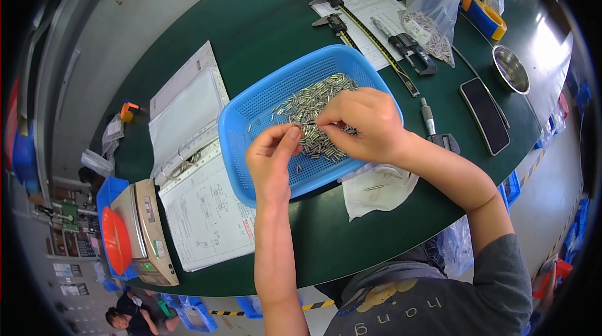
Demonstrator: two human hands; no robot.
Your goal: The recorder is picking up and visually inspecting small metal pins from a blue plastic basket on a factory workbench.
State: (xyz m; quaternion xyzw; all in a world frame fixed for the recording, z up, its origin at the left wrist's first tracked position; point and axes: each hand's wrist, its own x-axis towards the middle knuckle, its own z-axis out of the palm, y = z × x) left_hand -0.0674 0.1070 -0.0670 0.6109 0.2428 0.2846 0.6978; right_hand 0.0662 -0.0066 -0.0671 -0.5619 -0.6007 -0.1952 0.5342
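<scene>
A blue perforated plastic basket [233, 141] stands on the table before me, with a heap of small cylindrical metal pins [310, 101] in it. Over the heap, the fingertips of my left hand [271, 155] pinch a small metal pin, mostly hidden by the fingers. My right hand [367, 121] is closed on a thin dark rod [309, 124], whose tip reaches to the left fingertips. Whether the rod enters the pin or only touches it, I cannot tell. Just below the basket, a white cloth [378, 193] carries a thin metal piece.
Left of the basket lie an open ring binder [207, 210] and a weighing scale [147, 229] beside a red scoop [116, 240]. Calipers [338, 25], micrometers [428, 116], a phone [485, 115], a metal bowl [510, 69] and a bag of pins [433, 28] lie beyond and right.
</scene>
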